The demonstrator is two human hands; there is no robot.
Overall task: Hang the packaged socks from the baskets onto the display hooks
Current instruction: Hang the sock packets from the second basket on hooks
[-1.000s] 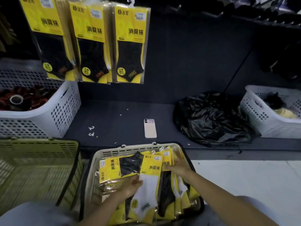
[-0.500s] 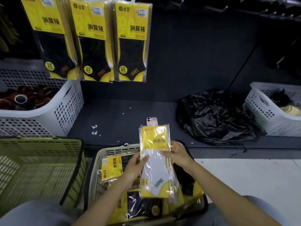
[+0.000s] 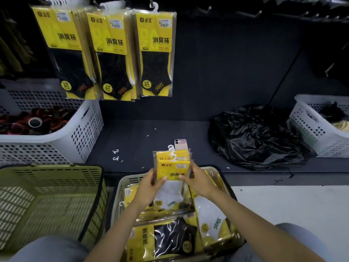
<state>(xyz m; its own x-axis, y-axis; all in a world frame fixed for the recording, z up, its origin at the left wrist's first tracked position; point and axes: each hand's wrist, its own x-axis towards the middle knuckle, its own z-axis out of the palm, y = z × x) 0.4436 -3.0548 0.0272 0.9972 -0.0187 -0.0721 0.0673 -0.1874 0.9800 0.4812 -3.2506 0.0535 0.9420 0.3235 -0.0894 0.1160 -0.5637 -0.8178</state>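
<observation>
Gripping one stack of sock packs upright: left hand and right hand, thumbs pinching, above beige basket.

Dark grey shelf base — white perforated plastic basket, pink smartphone, crumpled black plastic bag, second white basket lie on it.

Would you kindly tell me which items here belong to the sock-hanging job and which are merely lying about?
Job: white-sock packs gripped by left hand and right hand; beige basket; hung black-sock packs.
Lying about: phone; black plastic bag; loose hanger hooks.
</observation>
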